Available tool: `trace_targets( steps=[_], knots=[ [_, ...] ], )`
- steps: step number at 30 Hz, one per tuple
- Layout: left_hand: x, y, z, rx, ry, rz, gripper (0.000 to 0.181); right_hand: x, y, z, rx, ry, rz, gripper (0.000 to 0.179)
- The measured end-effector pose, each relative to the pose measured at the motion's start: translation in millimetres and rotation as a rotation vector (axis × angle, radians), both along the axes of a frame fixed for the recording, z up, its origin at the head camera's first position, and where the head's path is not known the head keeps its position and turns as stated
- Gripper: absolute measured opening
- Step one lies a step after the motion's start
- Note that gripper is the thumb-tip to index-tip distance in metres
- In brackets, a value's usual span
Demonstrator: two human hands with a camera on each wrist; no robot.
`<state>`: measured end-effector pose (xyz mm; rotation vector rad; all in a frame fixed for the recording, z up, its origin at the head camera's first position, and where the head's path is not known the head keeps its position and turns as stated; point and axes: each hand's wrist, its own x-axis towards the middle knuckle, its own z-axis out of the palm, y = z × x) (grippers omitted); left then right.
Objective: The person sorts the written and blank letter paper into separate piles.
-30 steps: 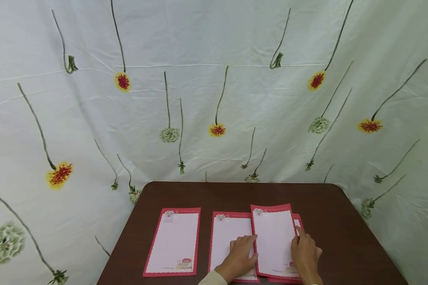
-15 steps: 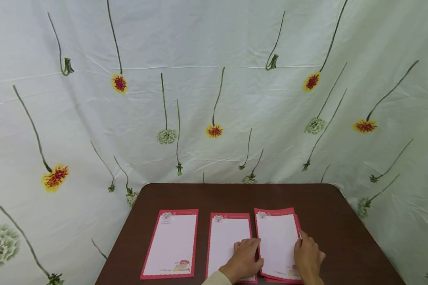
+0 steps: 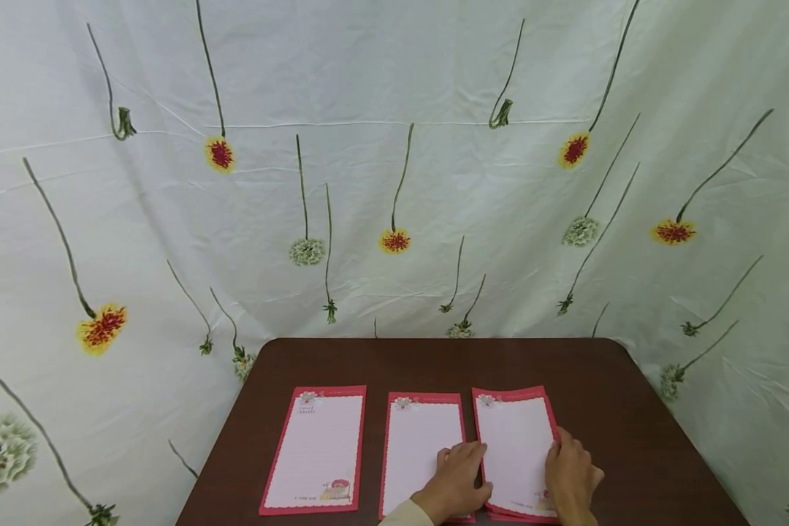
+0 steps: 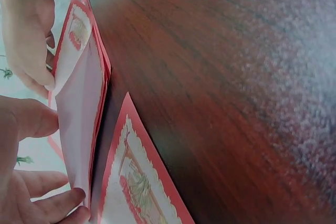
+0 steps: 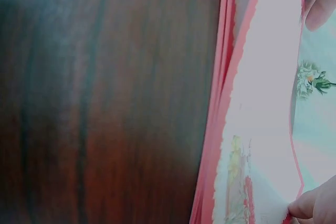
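A stack of red-bordered letter paper (image 3: 511,453) lies at the right, its sheets showing as layered red edges in the right wrist view. The top letter sheet (image 5: 268,77) bows upward between my hands. My left hand (image 3: 452,478) holds its left edge, and in the left wrist view the fingertips (image 4: 77,196) and thumb meet that edge. My right hand (image 3: 572,471) pinches the right edge; its fingertips (image 5: 307,205) show at the lower right in the right wrist view. Beneath my left wrist lies a second letter sheet (image 3: 417,446), partly covered by that hand.
Another letter sheet (image 3: 315,453) with faint lines, a printed flower and a small drawing lies at the left. The dark brown table (image 3: 381,365) extends beyond all of them to a white curtain (image 3: 368,88) with printed flowers.
The top sheet has shifted right, off the middle sheet and over the stack, so its edges now nearly line up with those below. Both hands have moved slightly right with it.
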<state>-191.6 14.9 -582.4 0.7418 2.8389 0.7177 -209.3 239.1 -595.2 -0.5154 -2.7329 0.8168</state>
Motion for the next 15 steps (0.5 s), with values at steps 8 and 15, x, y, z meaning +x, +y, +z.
trace_targets(
  steps=[8, 15],
  knots=[
    [0.9, 2.2, -3.3, -0.019, 0.020, -0.027, 0.063, 0.3, 1.4, -3.2, -0.026, 0.006, -0.024, 0.039],
    [3.6, 6.3, -1.0, -0.057, -0.018, -0.010, 0.064, 1.5, 1.2, -6.1, -0.040, -0.027, -0.023, 0.042]
  ],
)
